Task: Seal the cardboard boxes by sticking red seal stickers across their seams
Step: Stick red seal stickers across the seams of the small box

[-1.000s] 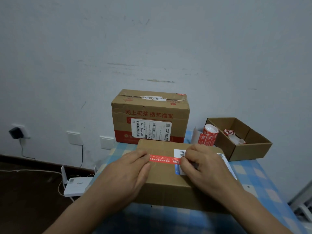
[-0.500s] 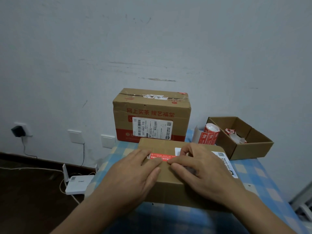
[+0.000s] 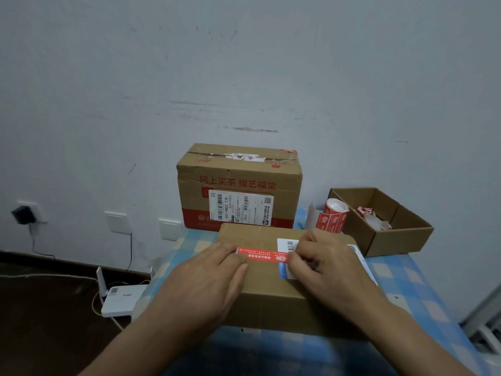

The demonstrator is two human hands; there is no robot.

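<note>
Hands moved apart: L hand flat on red sticker left end, R hand pinches right end.

Three cardboard boxes and one sticker roll are sitting on the worktop; two hands are touching one red seal sticker.

Red seal sticker flat across near cardboard box, taller box behind
</note>
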